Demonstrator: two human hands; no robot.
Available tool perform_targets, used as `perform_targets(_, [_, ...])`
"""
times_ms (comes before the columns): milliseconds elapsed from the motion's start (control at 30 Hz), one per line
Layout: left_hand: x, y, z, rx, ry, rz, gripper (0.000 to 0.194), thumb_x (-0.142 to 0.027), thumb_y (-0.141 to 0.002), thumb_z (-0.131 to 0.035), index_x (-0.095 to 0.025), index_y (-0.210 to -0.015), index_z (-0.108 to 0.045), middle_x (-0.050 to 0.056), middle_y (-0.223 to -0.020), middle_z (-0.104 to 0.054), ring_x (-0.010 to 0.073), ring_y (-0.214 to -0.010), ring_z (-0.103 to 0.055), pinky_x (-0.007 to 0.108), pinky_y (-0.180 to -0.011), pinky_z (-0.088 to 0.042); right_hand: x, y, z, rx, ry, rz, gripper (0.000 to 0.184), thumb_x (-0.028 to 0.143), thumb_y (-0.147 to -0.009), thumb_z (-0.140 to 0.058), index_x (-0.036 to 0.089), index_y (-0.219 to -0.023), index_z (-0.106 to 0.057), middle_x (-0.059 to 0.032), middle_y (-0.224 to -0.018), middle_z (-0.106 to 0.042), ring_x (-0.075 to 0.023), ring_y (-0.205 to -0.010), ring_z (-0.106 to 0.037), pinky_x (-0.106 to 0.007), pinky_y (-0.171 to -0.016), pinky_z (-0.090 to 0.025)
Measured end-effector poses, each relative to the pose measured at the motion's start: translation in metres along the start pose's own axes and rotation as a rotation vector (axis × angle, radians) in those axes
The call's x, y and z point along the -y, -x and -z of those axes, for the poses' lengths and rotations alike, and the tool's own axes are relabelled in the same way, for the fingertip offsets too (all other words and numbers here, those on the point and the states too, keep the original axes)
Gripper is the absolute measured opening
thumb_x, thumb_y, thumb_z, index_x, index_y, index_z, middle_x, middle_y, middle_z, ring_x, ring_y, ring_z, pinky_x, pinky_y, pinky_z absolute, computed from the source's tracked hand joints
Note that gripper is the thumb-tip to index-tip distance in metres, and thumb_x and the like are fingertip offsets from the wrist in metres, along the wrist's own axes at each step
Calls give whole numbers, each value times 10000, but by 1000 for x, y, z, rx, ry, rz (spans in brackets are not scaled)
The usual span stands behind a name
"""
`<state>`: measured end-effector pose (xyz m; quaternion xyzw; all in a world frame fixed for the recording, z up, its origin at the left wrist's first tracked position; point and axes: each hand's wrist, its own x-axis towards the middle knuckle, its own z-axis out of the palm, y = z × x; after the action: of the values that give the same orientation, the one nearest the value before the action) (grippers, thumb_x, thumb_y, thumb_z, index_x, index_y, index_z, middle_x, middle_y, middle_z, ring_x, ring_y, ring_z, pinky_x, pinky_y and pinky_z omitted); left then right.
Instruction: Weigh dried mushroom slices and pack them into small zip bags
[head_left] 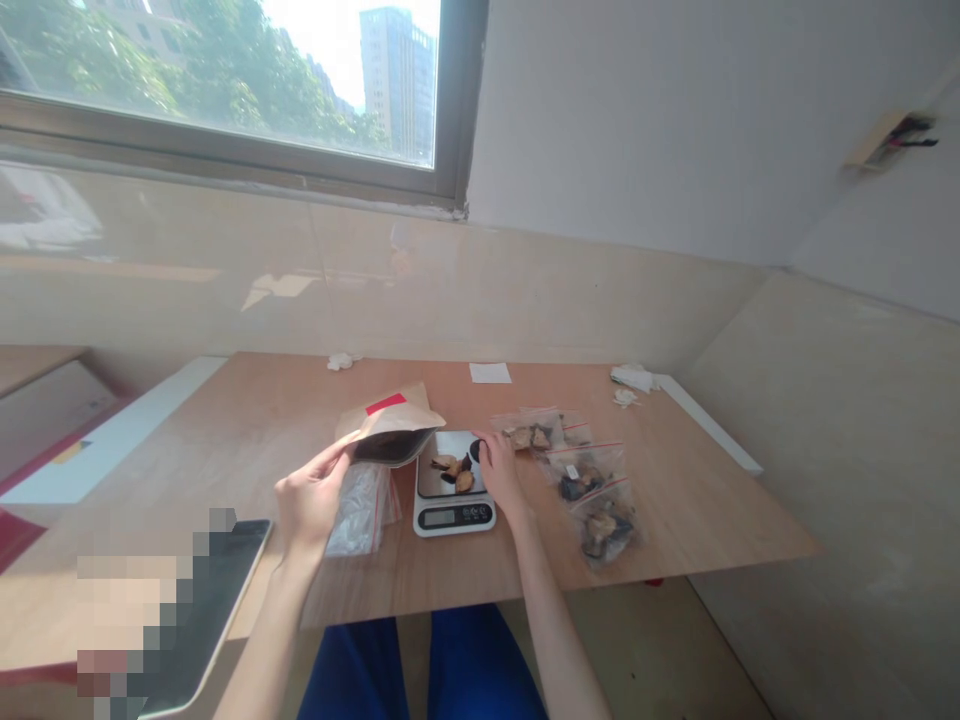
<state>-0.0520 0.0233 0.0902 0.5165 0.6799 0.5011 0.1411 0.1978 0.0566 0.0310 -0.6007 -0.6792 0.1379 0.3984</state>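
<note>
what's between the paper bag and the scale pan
Nothing visible: the mouth of the kraft bag, held in the left hand, sits right at the left edge of the scale's pan. The clear bag lies nearer the person, off that path.

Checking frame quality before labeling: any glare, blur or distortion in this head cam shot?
Head view: the window is blown out at the sky, with glare reflected on the glossy wall panel; wide-angle bending shows toward the edges; a pixelated mosaic patch covers lower left; the digital scale and kraft pouch look fairly sharp.
</note>
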Motion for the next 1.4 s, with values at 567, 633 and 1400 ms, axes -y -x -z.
perform_targets(567, [-9,-9,4,-27,69,42,203,-304,-737,-603,-254,-889,-728,-19,-922,-719,193,-967,-649,251,-830,-502,14,-90,-43,361,126,-9,252,111,-779,-556,174,-986,-684,-88,-1032,-660,-189,-991,-565,-270,-884,-400])
perform_targets(633, [-9,-8,3,-14,73,42,200,-315,-744,-596,-261,-887,-724,-16,-931,-718,197,-977,-645,263,-836,-505,16,-97,-54,444,136,-17,184,99,-762,-584,148,-888,-710,-85,-944,-694,-176,-905,-597,-226,-804,-418])
perform_targets(1400, [-4,-1,2,-4,44,11,233,-363,-733,-586,-272,-898,-723,-20,-932,-718,203,-964,-649,257,-796,-491,0,-16,-2,79,46,-80,285,20,-787,-437,125,-919,-667,-120,-969,-597,-218,-988,-539,-385,-918,-401])
